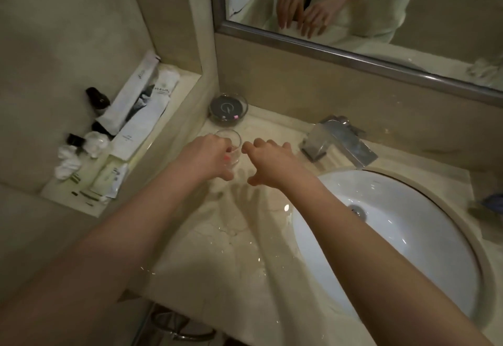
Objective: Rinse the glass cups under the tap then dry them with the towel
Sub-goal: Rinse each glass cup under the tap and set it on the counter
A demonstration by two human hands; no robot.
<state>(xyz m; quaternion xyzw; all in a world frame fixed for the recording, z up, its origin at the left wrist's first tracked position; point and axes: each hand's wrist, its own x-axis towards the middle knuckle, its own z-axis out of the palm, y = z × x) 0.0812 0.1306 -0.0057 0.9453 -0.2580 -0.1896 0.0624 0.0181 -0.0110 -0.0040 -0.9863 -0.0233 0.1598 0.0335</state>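
Observation:
A clear glass cup stands upright on the marble counter, left of the tap. My left hand grips the cup from its left side, fingers curled round it. My right hand hovers just right of the cup with loosely curled fingers, holding nothing. The chrome tap sits at the back of the white sink; no water runs. No towel shows on the counter. Water drops lie on the counter near the front.
A glass dish with a dark coaster stands behind the cup. On the left ledge lie white sachets, small dark bottles and crumpled tissue. A mirror runs along the back wall.

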